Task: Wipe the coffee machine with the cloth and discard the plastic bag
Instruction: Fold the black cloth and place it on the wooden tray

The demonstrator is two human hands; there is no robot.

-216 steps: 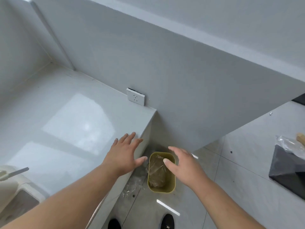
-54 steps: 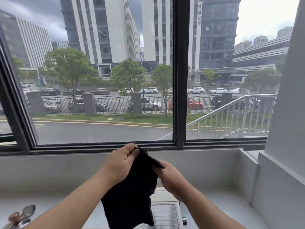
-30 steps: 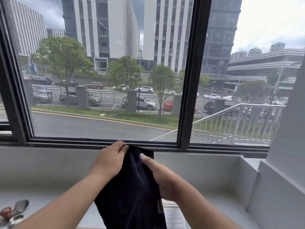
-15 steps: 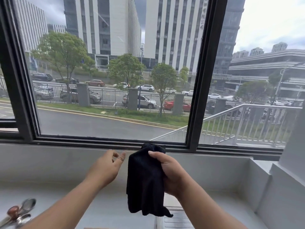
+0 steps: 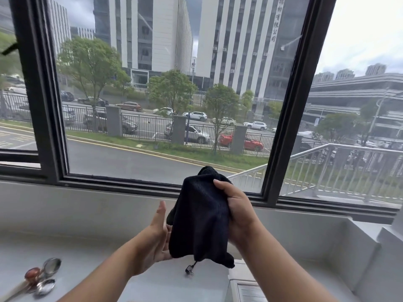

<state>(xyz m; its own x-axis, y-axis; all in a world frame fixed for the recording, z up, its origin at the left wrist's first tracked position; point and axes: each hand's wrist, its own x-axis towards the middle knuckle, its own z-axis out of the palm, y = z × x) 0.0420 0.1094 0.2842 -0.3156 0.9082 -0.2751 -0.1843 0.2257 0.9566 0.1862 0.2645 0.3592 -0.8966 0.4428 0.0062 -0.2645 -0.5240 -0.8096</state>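
Observation:
A dark navy cloth (image 5: pixel 199 216) hangs bunched in front of the window, above the white counter. My right hand (image 5: pixel 238 212) grips its right side, fingers curled over the top. My left hand (image 5: pixel 156 238) is flat with fingers straight, its palm against the cloth's lower left edge. A small black tag (image 5: pixel 189 269) dangles from the cloth's bottom. Only a white top corner of what may be the coffee machine (image 5: pixel 244 288) shows at the bottom edge. The plastic bag is out of view.
A white counter (image 5: pixel 91 253) runs under a black-framed window (image 5: pixel 283 118). Metal spoons and a tool with a red-brown knob (image 5: pixel 41 277) lie at the lower left. A white wall ledge (image 5: pixel 375 247) rises on the right.
The cloth went from held by both hands to bunched in my right hand. My left hand let go, then came back flat against the cloth's lower left side.

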